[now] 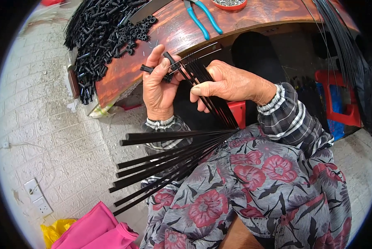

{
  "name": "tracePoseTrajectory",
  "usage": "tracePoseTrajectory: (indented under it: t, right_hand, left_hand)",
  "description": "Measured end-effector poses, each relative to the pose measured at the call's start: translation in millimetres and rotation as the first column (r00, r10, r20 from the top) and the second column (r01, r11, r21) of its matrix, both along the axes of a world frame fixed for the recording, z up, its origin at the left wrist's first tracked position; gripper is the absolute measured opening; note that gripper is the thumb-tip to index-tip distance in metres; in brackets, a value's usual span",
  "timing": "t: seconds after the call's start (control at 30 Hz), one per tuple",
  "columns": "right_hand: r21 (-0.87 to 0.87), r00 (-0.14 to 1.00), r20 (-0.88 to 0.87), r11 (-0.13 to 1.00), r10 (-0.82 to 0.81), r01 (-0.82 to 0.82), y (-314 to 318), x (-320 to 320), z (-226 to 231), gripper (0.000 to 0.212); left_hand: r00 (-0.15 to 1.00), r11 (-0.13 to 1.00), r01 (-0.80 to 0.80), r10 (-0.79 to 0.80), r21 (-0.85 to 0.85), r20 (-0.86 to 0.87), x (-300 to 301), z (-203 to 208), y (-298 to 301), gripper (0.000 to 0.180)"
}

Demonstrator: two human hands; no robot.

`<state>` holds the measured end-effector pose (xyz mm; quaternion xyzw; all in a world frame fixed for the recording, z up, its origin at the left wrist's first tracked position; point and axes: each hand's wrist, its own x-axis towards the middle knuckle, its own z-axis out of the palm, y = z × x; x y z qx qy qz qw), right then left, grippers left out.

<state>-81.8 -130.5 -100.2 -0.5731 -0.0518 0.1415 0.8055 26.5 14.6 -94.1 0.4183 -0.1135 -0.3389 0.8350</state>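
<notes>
Below the near edge of the glossy reddish-brown wooden table (169,35), the person's right hand (227,85) is closed around a bundle of slender black rods (220,108), apparently to keep them gathered, while the left hand (163,88), just beside it, pinches short black cylinders (169,57) and a thin silvery wire (210,45) across the rod tips, probably steadying them. The bundle's long axis slants, tips toward the table, other end away from it, over the grey floral cloth (252,178).

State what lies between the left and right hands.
The head view shows mainly thin black rods, gripped by the right hand, between it and the left hand.
</notes>
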Motion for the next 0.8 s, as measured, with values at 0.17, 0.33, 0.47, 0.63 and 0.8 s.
tracePoseTrajectory:
  t: [0.17, 0.33, 0.47, 0.63, 0.8]
  right_hand:
    - [-0.002, 1.0, -0.026, 1.0, 0.001, -0.001, 0.6, 0.3, 1.2, 0.024]
    - [-0.02, 1.0, -0.009, 1.0, -0.007, 0.007, -2.8, -1.0, 0.3, 0.023]
    - [-0.009, 1.0, -0.005, 1.0, -0.005, 0.005, -1.8, -0.3, 0.7, 0.024]
    - [-0.025, 1.0, -0.022, 1.0, -0.015, 0.015, -1.1, 0.7, 5.1, 0.024]
    - [-0.008, 1.0, 0.01, 1.0, -0.018, 0.018, -1.1, 1.3, 3.2, 0.023]
  left_hand:
    - [0.998, 0.999, 0.048, -0.047, -0.013, 0.036, 3.1, -0.1, 0.9, 0.03]
    - [0.995, 0.996, 0.078, -0.076, -0.035, 0.069, 2.2, -4.7, -1.3, 0.031]
    - [0.997, 0.998, 0.052, -0.05, -0.029, 0.057, -0.2, -4.2, 1.6, 0.035]
    - [0.998, 0.999, 0.031, -0.029, -0.03, 0.051, -2.1, -4.9, 3.2, 0.039]
    - [0.992, 0.992, 0.101, -0.095, -0.076, 0.081, -3.3, -2.8, -3.2, 0.04]
